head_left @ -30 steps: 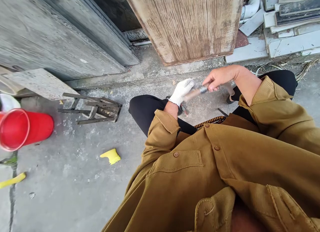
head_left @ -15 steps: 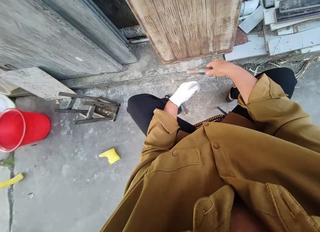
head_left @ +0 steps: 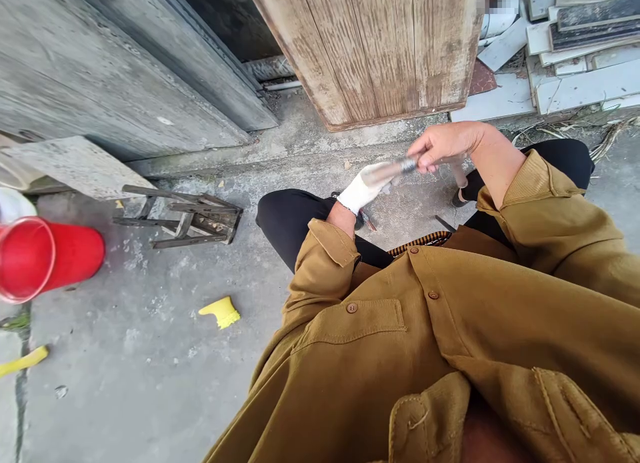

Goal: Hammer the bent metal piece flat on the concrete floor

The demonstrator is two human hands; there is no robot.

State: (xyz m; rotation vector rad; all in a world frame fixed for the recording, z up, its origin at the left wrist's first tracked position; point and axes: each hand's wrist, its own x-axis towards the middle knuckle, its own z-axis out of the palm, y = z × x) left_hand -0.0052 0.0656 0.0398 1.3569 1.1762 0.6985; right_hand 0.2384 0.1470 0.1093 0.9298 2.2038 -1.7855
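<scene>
My bare right hand [head_left: 440, 146] is closed on a wooden-handled tool [head_left: 387, 171] with a ribbed metal band. Motion blurs the tool, and its exact kind does not show. Its brown shaft points left and passes over my left hand [head_left: 357, 190], which wears a white knit glove. The gloved fingers look curled, partly hidden behind the tool; what they hold, if anything, I cannot make out. On the ground below lie a dark thin bar [head_left: 444, 223] and a small reddish item [head_left: 370, 224] near my left foot.
A weathered wooden panel [head_left: 370, 50] stands ahead on a low concrete step. Stacked tiles and boards [head_left: 585, 83] are at the upper right. Leftward are a small wooden stool [head_left: 185, 216] lying on its side, a red bucket [head_left: 75, 256] and a yellow piece [head_left: 223, 312].
My right hand has moved slightly down with the tool, whose shaft has swung from beyond my left glove to across it. The left hand has barely moved.
</scene>
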